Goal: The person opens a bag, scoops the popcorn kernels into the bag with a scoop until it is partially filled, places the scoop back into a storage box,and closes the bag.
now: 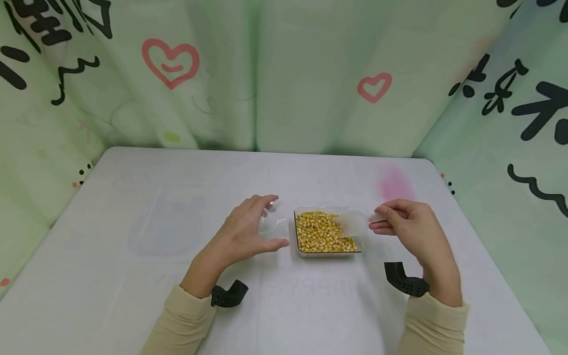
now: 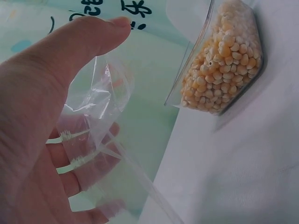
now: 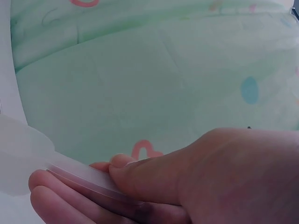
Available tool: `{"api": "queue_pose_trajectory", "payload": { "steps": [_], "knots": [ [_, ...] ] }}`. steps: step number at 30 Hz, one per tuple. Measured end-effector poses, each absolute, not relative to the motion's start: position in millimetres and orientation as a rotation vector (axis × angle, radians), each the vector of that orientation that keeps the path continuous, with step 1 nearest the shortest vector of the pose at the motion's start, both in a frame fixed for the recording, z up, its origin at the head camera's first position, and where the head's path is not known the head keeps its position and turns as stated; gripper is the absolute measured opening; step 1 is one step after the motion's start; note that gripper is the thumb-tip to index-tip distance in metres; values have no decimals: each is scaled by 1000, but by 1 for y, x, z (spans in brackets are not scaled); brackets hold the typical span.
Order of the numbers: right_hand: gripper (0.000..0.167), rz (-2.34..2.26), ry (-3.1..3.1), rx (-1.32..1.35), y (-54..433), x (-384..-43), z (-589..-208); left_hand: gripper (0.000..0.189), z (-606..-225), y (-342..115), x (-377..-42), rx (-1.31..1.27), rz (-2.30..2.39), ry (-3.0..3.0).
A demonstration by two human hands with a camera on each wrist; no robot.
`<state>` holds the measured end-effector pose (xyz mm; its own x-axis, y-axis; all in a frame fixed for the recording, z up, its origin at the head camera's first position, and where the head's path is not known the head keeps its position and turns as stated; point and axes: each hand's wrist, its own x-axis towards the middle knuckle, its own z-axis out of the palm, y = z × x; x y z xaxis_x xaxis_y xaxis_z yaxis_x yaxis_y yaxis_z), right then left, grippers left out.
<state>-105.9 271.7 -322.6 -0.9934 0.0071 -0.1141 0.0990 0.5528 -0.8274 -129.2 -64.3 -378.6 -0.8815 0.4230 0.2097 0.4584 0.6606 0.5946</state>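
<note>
A clear rectangular container [image 1: 328,254] holds yellow corn kernels [image 1: 317,231] in the middle of the table. My right hand [image 1: 410,222] pinches the handle of a translucent white plastic scoop [image 1: 352,223] between thumb and fingers. The scoop's wide end overlaps the kernels at the container's right side. To the left of the container, my left hand [image 1: 246,227] is curved round a clear plastic bag [image 2: 100,105], thumb on the near side and fingers spread behind it. Through the bag's film the fingers [image 2: 93,172] show in the left wrist view.
The white-covered table [image 1: 133,291] bears a pink patch [image 1: 395,182] at the back right. Green curtains [image 1: 306,74] with hearts and black lettering hang behind it and along both sides. A black wrist mount [image 1: 228,294] sits on each forearm by the beige sleeves.
</note>
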Motion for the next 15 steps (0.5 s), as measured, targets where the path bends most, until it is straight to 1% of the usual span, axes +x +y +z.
{"api": "queue_pose_trajectory", "payload": {
  "steps": [15],
  "knots": [
    [39, -1486, 2573, 66, 273, -113, -331, 88, -379, -64, -130, -728, -1037, -2845]
  ]
}}
